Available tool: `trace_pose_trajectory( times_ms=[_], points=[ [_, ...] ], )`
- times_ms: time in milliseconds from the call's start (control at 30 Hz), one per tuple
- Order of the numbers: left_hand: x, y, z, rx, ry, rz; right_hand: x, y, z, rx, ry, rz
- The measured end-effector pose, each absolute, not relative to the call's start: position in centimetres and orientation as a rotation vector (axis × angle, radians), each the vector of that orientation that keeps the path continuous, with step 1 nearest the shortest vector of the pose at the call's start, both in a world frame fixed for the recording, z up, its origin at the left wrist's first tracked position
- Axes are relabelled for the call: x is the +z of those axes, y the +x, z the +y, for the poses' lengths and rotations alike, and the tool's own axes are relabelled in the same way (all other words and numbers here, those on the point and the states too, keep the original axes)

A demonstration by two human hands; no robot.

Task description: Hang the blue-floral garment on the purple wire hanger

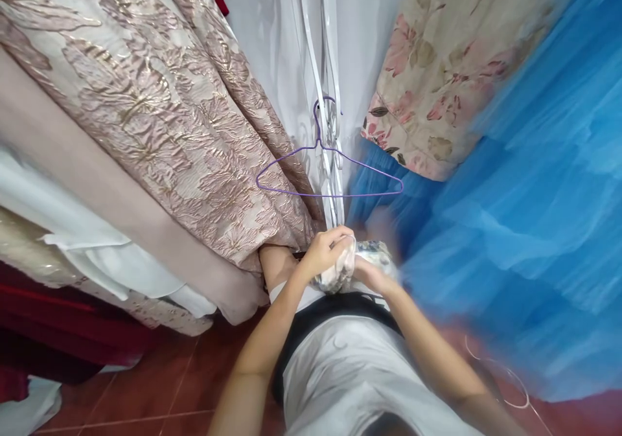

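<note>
The person's left hand [333, 249] has its fingers curled tight around a bunched-up cloth [337, 273], which is pale with darker marks on it. The cloth is low in front of the person's tummy, between the 2 hands. The right hand [370, 274] is touching the cloth too, but its fingers are mostly hidden, so I cannot tell if it is gripping. Just above the hands, 1 thin purple hanger [318, 143] hangs with its hook up by some long white straps [334, 209]. On the left is a shiny pink dress [194, 125] with bumpy leaf shapes. On the right is a big blue dress [525, 229], which looks blurry, and near it hangs a flowery cloth [427, 92]. The floor [140, 390] has red tiles.
</note>
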State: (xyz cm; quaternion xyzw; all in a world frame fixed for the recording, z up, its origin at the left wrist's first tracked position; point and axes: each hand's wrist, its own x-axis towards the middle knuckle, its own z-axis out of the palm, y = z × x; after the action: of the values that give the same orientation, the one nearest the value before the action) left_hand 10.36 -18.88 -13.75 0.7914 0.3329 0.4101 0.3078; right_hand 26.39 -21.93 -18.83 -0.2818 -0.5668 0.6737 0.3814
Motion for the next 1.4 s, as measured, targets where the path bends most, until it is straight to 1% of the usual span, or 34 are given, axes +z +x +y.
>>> trace_pose_trajectory(
  times_ms=[67, 100, 200, 300, 367, 433, 500, 633, 700, 800, 900, 1000, 1067, 1167, 1267, 1333, 1400],
  points=[
    [-14.3, 10.0, -18.8, 1.017, 1.910, 0.848, -18.1, 27.0, -22.3, 1.869, -0.690, -1.352],
    [-14.8, 9.8, -18.7, 0.983, 1.826, 0.809, -17.6, 27.5, -22.4, 1.875, -0.695, -1.344],
    [-17.1, 9.3, -19.0, 0.748, 1.644, 0.635, -15.6, 30.0, -22.7, 1.698, -0.746, -1.456],
    [-19.1, 9.7, -20.0, 0.487, 1.633, 0.570, -12.7, 32.6, -22.9, 1.517, -0.776, -1.579],
    [-19.6, 10.6, -20.6, 0.587, 1.728, 0.616, -10.9, 33.4, -23.0, 1.454, -0.774, -1.655],
    [-19.1, 11.5, -21.0, 0.841, 1.820, 0.641, -9.6, 33.4, -23.1, 1.457, -0.755, -1.765],
    [-18.0, 12.1, -21.1, 0.974, 1.868, 0.605, -8.9, 33.0, -23.3, 1.482, -0.723, -1.875],
    [-15.9, 11.3, -20.9, 0.821, 1.974, 0.497, -7.6, 33.3, -23.8, 1.398, -0.723, -1.923],
    [-15.3, 9.9, -20.3, 0.844, 2.143, 0.513, -6.8, 34.2, -24.2, 1.324, -0.787, -1.908],
    [-15.0, 7.1, -18.5, 0.900, 2.402, 0.707, -5.4, 35.9, -24.7, 1.229, -0.907, -1.926],
    [-15.0, 4.0, -16.6, 0.853, 2.501, 0.990, -4.4, 37.6, -24.9, 1.125, -0.993, -1.853],
    [-15.2, 1.4, -15.8, 0.859, 2.451, 1.189, -4.4, 39.4, -24.5, 1.007, -1.027, -1.689],
    [-15.1, 0.2, -16.2, 0.921, 2.360, 1.197, -4.8, 40.4, -23.5, 0.943, -1.018, -1.581],
    [-14.2, -0.6, -17.8, 1.078, 2.168, 1.011, -5.6, 41.5, -20.2, 0.843, -0.965, -1.413],
    [-12.4, 0.2, -19.7, 1.190, 1.949, 0.751, -6.0, 41.9, -14.9, 0.732, -0.912, -1.338],
    [-11.2, 1.3, -20.9, 1.193, 1.820, 0.657, -5.9, 41.5, -11.0, 0.690, -0.900, -1.342],
    [-10.1, 2.5, -21.9, 1.104, 1.751, 0.642, -5.6, 40.2, -7.8, 0.735, -0.878, -1.342]
  ],
)
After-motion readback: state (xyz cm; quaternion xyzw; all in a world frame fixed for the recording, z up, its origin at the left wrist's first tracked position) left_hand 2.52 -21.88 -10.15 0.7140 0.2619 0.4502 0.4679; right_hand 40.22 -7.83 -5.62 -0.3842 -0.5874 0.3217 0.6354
